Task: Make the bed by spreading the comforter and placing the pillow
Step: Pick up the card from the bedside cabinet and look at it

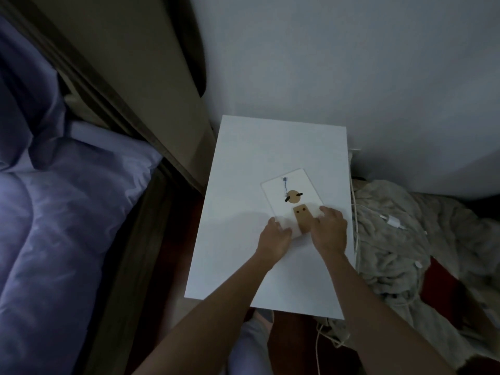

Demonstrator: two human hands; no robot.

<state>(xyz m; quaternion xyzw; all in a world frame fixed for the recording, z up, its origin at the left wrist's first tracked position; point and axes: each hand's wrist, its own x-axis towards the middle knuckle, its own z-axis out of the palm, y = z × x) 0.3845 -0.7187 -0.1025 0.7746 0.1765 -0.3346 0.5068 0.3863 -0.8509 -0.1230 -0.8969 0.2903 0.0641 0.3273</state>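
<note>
Both hands are on the white bench (243,158) — the right hand (331,228) lies flat, fingers relaxed, on a white card (292,182) beside its brown block (301,216). The left hand (274,234) sits at the card's 7 o'clock corner with fingers bent — whether it grips, I cannot tell. The lilac comforter (54,212) lies rumpled on the bed (151,212), at the bench's 9 o'clock.

**White table, lavender bedding, cream throw**

The bedside table (243,266) is plain white. On it, a white card (305,182) carries a tan disc (292,197) with black pegs (298,194), a blue thread (285,188) and a tan block (301,219) with two dark dots (298,211). Left of the table the comforter (54,226) is plain lavender; right of it, a cream fuzzy blanket (392,261) and a white charger (393,221).
</note>
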